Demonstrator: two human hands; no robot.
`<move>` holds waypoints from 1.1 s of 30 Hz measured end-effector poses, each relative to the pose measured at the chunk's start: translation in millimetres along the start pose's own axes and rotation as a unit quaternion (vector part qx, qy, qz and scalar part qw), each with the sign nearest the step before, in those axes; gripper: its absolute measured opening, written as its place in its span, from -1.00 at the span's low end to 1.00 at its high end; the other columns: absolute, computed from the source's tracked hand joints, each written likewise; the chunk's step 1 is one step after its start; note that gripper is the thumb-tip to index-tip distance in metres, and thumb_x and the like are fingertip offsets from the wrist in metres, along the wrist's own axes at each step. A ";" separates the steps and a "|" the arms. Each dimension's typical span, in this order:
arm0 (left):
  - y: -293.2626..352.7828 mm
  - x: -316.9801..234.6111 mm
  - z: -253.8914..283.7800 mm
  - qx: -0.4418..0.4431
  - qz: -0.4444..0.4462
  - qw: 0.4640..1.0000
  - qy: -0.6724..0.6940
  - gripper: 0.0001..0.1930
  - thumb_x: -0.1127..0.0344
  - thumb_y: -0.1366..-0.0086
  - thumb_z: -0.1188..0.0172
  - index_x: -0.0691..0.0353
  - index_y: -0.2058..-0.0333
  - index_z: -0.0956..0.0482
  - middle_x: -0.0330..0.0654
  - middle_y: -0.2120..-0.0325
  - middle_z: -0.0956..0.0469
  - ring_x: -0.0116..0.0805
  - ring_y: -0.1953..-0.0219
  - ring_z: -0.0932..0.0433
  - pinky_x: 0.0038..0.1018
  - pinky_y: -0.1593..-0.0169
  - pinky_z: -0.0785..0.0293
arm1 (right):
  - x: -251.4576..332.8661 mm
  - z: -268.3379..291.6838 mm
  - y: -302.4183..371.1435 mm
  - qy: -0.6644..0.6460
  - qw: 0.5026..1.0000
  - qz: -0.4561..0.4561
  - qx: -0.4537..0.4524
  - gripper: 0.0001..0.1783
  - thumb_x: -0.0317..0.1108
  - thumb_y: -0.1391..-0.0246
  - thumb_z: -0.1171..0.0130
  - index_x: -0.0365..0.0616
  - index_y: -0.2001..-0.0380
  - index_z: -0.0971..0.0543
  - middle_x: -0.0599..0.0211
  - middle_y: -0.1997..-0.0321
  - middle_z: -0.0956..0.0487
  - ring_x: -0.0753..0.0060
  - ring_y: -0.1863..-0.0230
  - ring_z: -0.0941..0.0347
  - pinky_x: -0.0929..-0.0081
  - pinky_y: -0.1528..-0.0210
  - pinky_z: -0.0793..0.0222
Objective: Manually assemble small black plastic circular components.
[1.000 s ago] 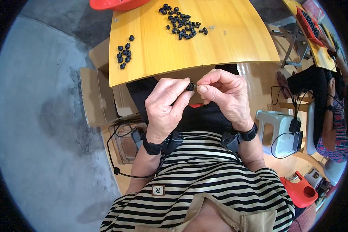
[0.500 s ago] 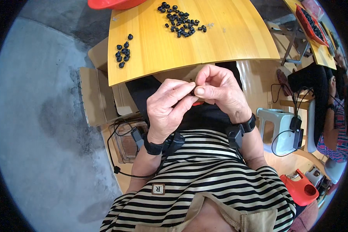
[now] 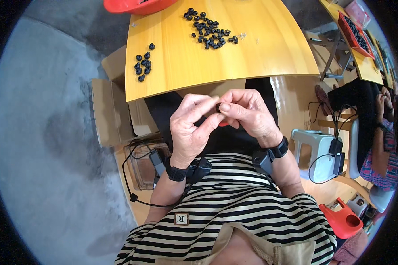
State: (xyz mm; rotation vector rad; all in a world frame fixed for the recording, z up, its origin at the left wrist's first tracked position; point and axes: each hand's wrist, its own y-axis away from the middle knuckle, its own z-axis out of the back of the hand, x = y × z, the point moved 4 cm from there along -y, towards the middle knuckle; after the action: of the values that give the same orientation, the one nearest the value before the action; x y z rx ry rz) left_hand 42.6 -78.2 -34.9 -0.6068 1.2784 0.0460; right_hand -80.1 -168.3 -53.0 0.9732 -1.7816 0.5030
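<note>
While both hands meet above the lap, a small black ring-shaped part (image 3: 218, 107) sits pinched between them, just short of the near edge of the counter (image 3: 252, 57). The left hand (image 3: 191, 128) closes its thumb and forefinger on the part from the left; the right hand (image 3: 248, 112) presses its thumb and fingertips on it from the right. Both hands are therefore narrow and gripping the same piece, neither clearly nearer than the other. The part is too small to give a long axis; its round face appears to turn toward the camera. A sliver of red shows just below the part, under the right fingers; what it is cannot be told.

On the counter, well beyond the part, a large scatter of black parts (image 3: 210, 33) lies toward the far middle. A smaller cluster of black parts (image 3: 143, 64) lies near the counter's left edge. A red bowl (image 3: 137, 5) stands at the far left corner, its contents mostly cut off by the frame.

Left of the counter, an open cardboard box (image 3: 112, 110) rests on the floor. Right of the counter, a second counter carries a red tray (image 3: 356, 35) filled with dark pieces, and another person (image 3: 382, 145) sits there. A red jug (image 3: 342, 218) stands on the floor at lower right.
</note>
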 end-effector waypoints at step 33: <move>0.4 7.2 16.1 -0.042 0.001 0.999 0.016 -0.73 0.61 -0.03 -0.32 0.39 0.22 -0.65 -0.15 0.29 -0.54 -0.44 0.26 -0.48 -0.59 0.13 -0.39 | 27.2 101.9 -105.5 0.586 0.700 0.237 -0.331 -0.77 -0.33 0.07 -0.28 -0.24 0.35 -0.66 0.07 0.41 -0.59 0.13 0.35 -0.57 0.31 0.23 -0.48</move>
State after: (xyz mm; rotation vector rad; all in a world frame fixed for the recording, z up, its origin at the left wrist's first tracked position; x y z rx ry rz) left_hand 58.8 -72.8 -39.0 -0.6809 1.3140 0.0929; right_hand -58.4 -313.3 -80.5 -0.3774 -0.8090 0.5373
